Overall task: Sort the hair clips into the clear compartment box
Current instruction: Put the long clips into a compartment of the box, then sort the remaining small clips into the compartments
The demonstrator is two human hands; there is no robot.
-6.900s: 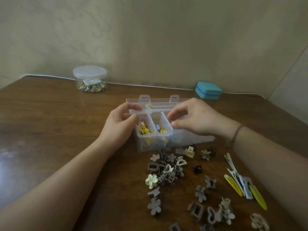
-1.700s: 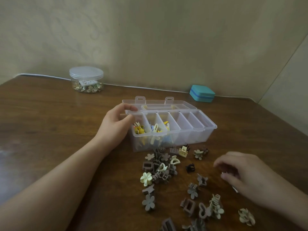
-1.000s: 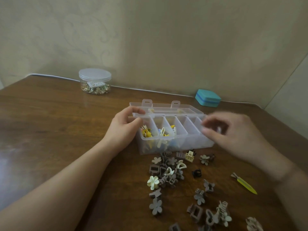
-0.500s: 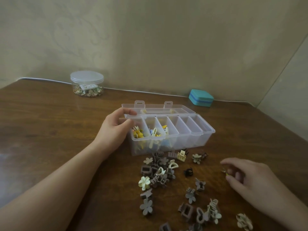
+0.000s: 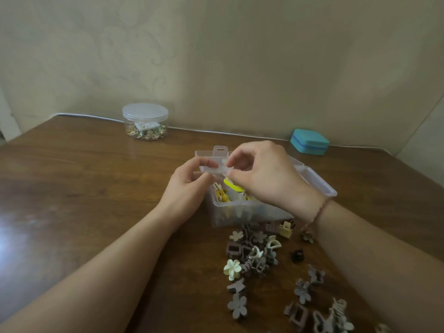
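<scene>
Lidded clear jar (image 5: pixel 145 121) and teal case (image 5: pixel 309 141) along wooden table's (image 5: pixel 72 176) far edge.

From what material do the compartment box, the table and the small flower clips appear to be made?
Compartment box: clear, glossy plastic, probably; the clips inside show through its walls.
Table: dark brown wood or wood veneer with a polished finish, judging by grain lines and window glare.
Flower clips: likely matte plastic; flat cream and grey-brown colours without shine.

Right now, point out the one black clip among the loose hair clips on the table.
The small black claw clip, lying alone right of the main pile; the others are brown, grey or cream.
</scene>
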